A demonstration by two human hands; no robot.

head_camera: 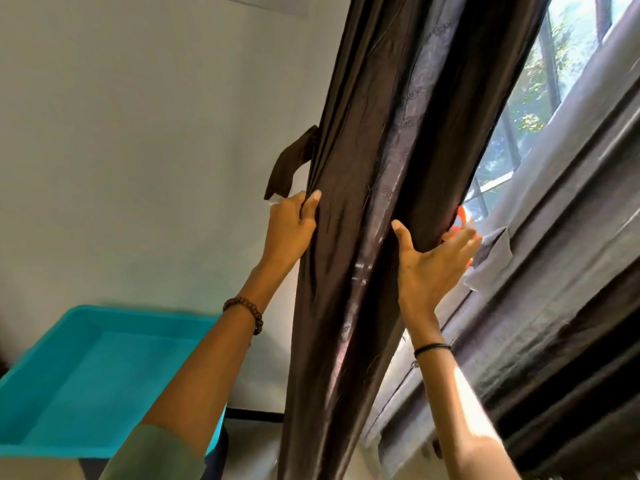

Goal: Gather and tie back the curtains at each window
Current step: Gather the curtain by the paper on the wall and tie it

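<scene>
Two hands on dark brown glossy fabric curtain, bunched into tall column beside window. Left hand grips left edge, by brown fabric tie-back strap. Right hand spread open, cupping right edge; fingertips lost in glare.

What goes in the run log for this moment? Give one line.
step: gathering | left hand: grips curtain edge | right hand: open, cups curtain | tie-back: unfastened

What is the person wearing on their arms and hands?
The left hand and right hand are bare, no gloves. A brown bead bracelet circles the left wrist, with a dull green sleeve further up that arm. The right wrist has a thin black band; no sleeve shows there.
</scene>
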